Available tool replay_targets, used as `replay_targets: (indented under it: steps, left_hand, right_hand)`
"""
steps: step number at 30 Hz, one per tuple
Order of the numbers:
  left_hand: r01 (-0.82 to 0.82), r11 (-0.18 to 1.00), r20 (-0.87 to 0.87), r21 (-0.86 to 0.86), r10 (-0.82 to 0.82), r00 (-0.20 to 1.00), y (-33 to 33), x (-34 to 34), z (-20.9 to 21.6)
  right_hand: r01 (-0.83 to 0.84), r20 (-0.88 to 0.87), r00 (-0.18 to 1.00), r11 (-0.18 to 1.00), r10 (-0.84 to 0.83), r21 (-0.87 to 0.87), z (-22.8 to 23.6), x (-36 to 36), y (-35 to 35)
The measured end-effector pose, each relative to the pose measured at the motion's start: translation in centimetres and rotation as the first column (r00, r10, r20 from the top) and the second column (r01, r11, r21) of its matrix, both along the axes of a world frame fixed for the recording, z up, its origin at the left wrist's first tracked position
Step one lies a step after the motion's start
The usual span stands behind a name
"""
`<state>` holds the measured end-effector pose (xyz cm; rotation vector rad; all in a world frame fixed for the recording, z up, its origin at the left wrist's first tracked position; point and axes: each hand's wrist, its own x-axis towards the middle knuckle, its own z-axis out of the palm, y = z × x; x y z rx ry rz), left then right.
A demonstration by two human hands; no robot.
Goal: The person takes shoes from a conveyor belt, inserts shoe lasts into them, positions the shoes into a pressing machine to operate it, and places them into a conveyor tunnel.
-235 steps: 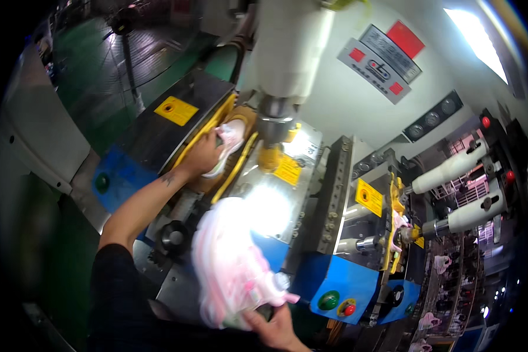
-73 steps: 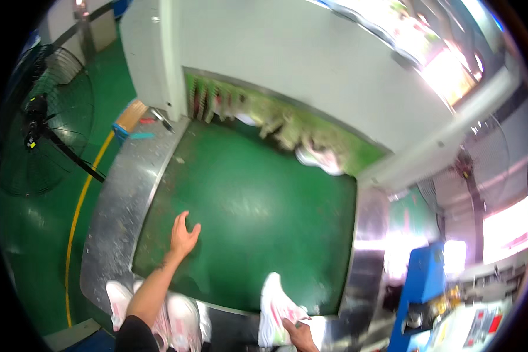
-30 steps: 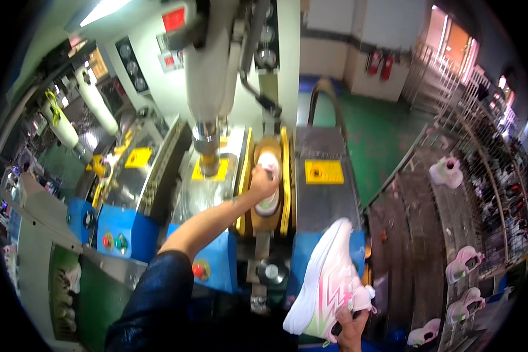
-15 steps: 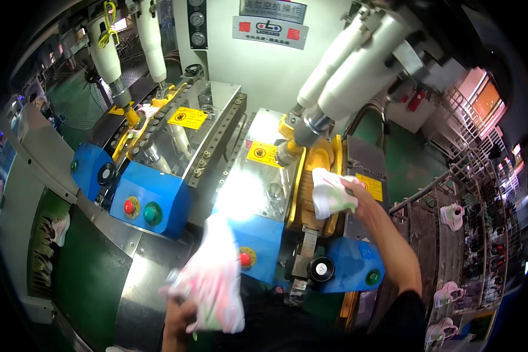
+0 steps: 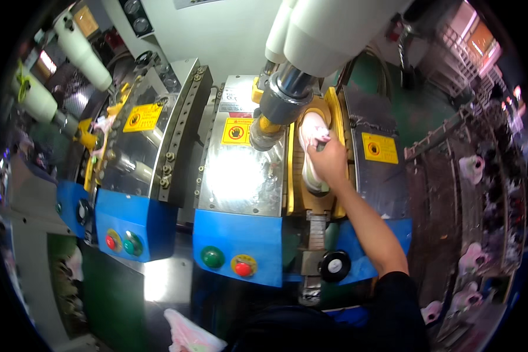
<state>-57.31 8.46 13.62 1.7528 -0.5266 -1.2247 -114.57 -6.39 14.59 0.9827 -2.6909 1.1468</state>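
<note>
A white and pink shoe lies lengthwise in the yellow-walled bed of the pressing machine on the right. Its toe points away from me. My right hand is closed on the shoe's upper near the ankle opening, with fingertips partly hidden. Just left of the shoe, a thick metal and yellow press head hangs from a white cylinder. Another white and pink shoe shows at the bottom edge, cut off by the frame. My left hand is outside the picture.
Blue control boxes with a green button and a red button face me. A black round knob sits below the bed. A second press station stands left. On the right, a rack carries several shoes.
My right hand has moved left and away from me, setting its shoe down into the bed. The other shoe has dropped toward the bottom edge, and my left hand has left view. The view has shifted.
</note>
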Motion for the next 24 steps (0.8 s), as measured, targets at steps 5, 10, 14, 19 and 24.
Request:
replay_targets:
  steps: [5,10,14,19,24]
  left_hand:
    - [0.840,0.490,0.649,-0.233,-0.566,0.509,-4.8,0.4,-1.5]
    - [0.270,0.962,-0.491,-0.041,-0.255,0.833,-9.5,-1.5,-2.4]
    - [0.362,0.931,-0.517,-0.037,-0.328,0.790,-11.3,-0.2,-2.9]
    - [0.474,0.865,-0.324,0.162,-0.407,0.854,-10.7,1.4,-1.5]
    - [0.344,0.928,-0.212,0.144,-0.311,0.926,-9.1,6.4,-3.0]
  right_hand:
    - [0.037,-0.045,0.998,0.998,-0.035,0.044,-1.2,1.2,-1.2]
    - [-0.079,-0.101,0.992,0.997,0.078,0.000,4.4,8.5,1.7]
    - [-0.596,-0.189,0.800,0.789,0.569,-0.147,5.9,24.6,-0.9]
    - [-0.649,-0.295,0.531,0.606,0.794,0.461,-0.1,31.2,-4.5]
    - [-0.819,-0.217,0.572,0.537,0.791,-0.201,1.7,34.6,-2.3]
